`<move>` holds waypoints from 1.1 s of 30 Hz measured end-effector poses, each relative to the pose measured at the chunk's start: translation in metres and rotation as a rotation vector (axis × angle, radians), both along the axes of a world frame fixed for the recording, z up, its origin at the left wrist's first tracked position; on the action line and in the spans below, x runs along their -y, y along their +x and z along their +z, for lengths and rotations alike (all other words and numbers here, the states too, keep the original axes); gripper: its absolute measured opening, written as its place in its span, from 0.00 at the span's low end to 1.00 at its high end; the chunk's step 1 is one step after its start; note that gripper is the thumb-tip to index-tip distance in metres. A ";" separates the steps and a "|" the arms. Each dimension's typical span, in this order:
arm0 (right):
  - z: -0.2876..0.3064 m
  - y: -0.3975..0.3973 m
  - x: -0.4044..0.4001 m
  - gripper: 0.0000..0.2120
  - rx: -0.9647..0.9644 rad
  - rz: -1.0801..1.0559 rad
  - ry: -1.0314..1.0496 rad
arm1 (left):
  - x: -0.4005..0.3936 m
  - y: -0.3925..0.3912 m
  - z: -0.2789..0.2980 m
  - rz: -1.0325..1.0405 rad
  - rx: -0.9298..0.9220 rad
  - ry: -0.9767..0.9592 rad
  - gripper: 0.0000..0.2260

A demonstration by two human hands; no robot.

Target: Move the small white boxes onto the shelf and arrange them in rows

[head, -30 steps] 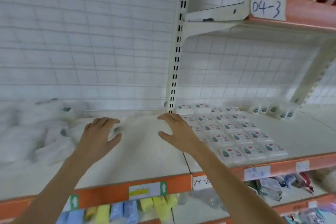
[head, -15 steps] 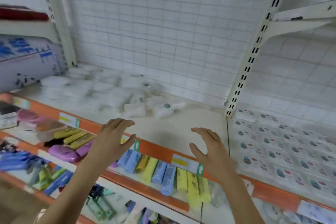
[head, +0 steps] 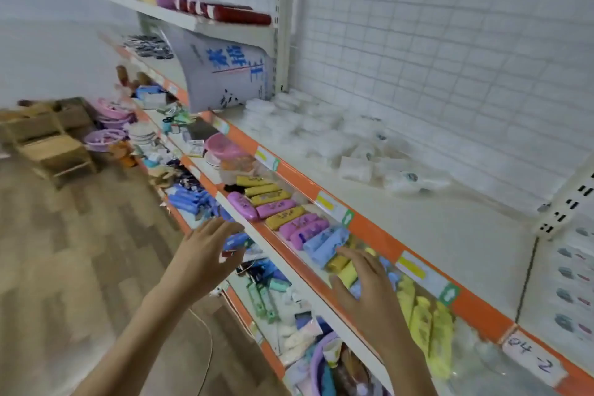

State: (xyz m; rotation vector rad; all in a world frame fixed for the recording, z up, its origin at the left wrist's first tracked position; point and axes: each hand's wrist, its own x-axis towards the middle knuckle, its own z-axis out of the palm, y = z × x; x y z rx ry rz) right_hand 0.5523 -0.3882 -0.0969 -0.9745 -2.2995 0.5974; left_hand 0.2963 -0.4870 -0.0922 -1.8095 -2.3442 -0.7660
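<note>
Nearest the camera, the person's two bare forearms reach forward. The left hand [head: 205, 254] hangs in the air over the wooden floor [head: 64, 235], fingers spread and relaxed, holding nothing. The right hand [head: 363, 280] is likewise spread wide with straight fingers and empty, hovering in front of a lower shelf where yellow, purple and blue oblong cases [head: 289, 219] lie in a row; whether its fingertips touch them cannot be told.

Above that, behind an orange edge strip [head: 379, 238] with price labels, lies the white shelf [head: 450, 235] that carries the task's goods. The small white boxes [head: 337, 145] sit in a loose heap towards its back left part, near the white wire-grid back panel [head: 450, 58]. They look pale, wrapped and blurred, a few with a small dark mark; they lie at mixed angles with no shared long axis, and their number cannot be counted. At the far right edge, past the slotted upright [head: 565, 212], arranged boxes [head: 569, 292] lie flat in rows; about five are partly visible.

Further left, a white sack with blue characters [head: 228, 74] stands on the neighbouring shelf bay.
</note>
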 end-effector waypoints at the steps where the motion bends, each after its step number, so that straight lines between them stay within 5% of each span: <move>1: 0.000 -0.012 0.001 0.17 -0.007 0.024 -0.007 | 0.008 -0.009 -0.001 0.039 0.010 0.002 0.18; 12: 0.000 -0.173 -0.030 0.19 0.016 0.142 0.010 | 0.011 -0.149 -0.007 0.178 0.012 0.008 0.15; 22: 0.042 -0.280 -0.112 0.18 -0.001 -0.043 0.096 | -0.098 -0.293 0.033 -0.069 -0.005 0.012 0.17; 33: 0.097 -0.286 -0.238 0.18 0.046 -0.270 0.256 | -0.274 -0.335 0.077 -0.351 -0.084 0.097 0.27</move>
